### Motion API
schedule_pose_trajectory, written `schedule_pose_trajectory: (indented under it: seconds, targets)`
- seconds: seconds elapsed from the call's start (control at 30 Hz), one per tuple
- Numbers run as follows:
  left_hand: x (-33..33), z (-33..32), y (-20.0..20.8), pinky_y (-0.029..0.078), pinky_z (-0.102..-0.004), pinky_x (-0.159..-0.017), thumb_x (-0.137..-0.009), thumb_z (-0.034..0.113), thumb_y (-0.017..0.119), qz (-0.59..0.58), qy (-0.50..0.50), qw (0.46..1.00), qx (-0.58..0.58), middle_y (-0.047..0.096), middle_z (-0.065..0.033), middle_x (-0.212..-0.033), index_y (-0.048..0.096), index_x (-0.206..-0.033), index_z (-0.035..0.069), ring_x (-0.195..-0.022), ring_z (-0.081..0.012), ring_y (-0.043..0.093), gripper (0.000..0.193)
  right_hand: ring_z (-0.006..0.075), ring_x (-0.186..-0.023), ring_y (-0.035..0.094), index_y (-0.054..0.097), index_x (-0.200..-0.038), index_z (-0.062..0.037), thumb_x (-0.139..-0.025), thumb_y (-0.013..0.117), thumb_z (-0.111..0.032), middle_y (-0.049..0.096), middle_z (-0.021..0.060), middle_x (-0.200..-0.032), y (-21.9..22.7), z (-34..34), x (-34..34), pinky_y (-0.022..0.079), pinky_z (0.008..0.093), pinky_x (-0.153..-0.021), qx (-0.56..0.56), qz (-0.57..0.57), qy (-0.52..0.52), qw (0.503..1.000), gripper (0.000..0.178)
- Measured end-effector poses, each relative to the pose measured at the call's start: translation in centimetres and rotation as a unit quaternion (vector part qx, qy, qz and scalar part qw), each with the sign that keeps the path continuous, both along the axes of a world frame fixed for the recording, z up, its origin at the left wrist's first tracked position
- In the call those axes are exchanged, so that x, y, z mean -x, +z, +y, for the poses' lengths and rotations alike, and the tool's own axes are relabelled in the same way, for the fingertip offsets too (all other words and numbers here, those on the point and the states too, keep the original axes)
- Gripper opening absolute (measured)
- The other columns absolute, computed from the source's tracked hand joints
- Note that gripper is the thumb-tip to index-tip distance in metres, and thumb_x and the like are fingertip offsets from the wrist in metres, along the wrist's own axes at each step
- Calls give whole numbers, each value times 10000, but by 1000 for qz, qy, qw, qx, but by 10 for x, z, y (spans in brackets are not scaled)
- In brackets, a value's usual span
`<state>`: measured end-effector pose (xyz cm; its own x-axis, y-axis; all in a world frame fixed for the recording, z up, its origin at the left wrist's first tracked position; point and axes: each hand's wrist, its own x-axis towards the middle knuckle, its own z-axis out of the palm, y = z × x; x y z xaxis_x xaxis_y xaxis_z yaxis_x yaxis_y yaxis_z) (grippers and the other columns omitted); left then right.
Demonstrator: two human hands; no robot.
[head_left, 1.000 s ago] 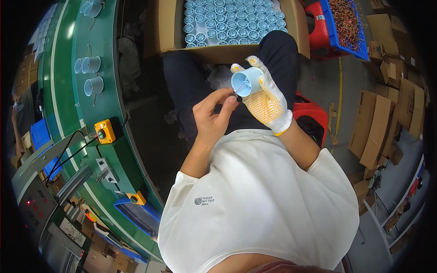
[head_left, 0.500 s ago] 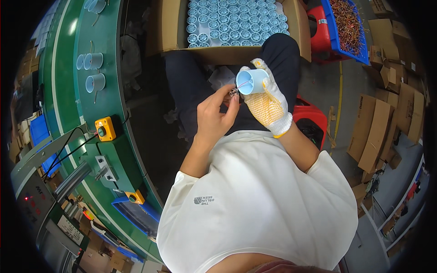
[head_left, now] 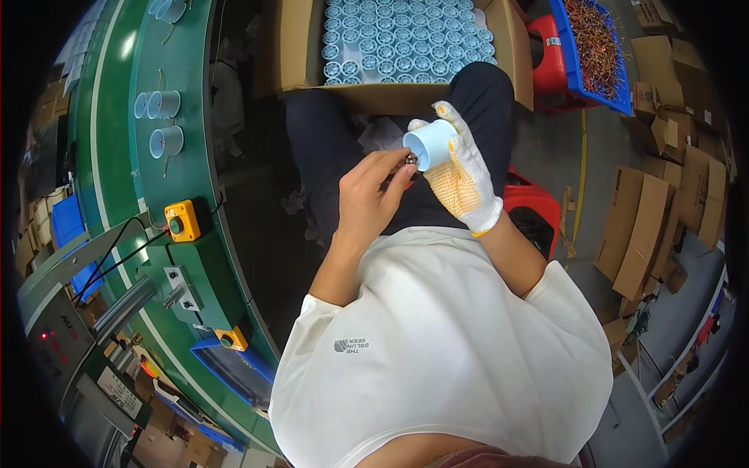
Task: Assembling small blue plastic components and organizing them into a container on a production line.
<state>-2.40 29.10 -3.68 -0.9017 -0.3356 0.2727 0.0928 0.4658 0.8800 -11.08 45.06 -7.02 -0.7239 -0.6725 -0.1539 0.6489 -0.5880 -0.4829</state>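
Observation:
Over my lap, my right hand (head_left: 466, 187), in a white knit glove with yellow dots, is closed around a light blue plastic cup (head_left: 438, 143). The cup lies tilted, its open mouth facing left. My bare left hand (head_left: 365, 196) pinches a small dark, shiny metallic part (head_left: 410, 158) between thumb and fingertips, right at the lower rim of that mouth. Whether the part is inside the rim or just before it, I cannot tell. The inside of the cup is partly hidden by my fingers.
Beyond my knees stands an open cardboard box (head_left: 367, 95) with rows of light blue cups. A blue tray (head_left: 624, 100) of small wired parts rests on a red stool (head_left: 548, 58). At left, a green workbench (head_left: 175, 70) bears several cups and a yellow button box (head_left: 182, 221).
My left hand has moved slightly right, bringing the small metallic part from beside the cup to its mouth. The thin reddish wire seen in the cup before no longer shows.

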Motion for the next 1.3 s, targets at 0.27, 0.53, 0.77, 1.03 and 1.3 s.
schedule_pose_trajectory:
  seconds: [0.27,0.53,0.77,1.03,1.3]
  targets:
    - [-3,0,-2,518,-327,-581,-864,83,842,-40,4,996,80,665,-64,-785,767,-1010,20,-634,-203,646,176,180,-1287,599,401,-1626,-44,-1120,573,-402,579,171,-1507,9,0,-5,485,336,-1106,-228,131,32,964,644]
    - [-2,2,-8,427,-375,-625,-839,160,871,-9,35,986,163,544,-43,-706,775,-981,55,-637,-228,530,201,210,-1276,614,409,-1610,-49,-1151,497,-368,602,188,-1456,-6,-4,-6,500,356,-1102,-94,-2,47,994,566]
    - [-1,5,-6,429,-371,-618,-844,158,865,-4,22,983,180,563,-32,-698,783,-964,69,-631,-228,546,170,193,-1176,658,469,-1567,-75,-1153,482,-384,634,158,-1423,-5,-8,-10,574,329,-920,-116,-57,53,990,516]
    - [-5,1,1,439,-383,-626,-860,219,851,-92,7,977,194,574,-32,-694,798,-961,90,-641,-232,559,172,200,-1108,692,518,-1524,-75,-1148,494,-358,670,162,-1351,-8,-6,-7,602,331,-873,-137,-60,82,985,470]
    - [-8,0,-6,486,-397,-693,-794,129,889,-92,4,976,195,595,-51,-835,779,-1024,77,-768,-244,597,260,206,-1137,699,537,-1506,-60,-1153,484,-335,680,158,-1322,-23,-7,-13,606,337,-930,-128,-84,76,985,450]
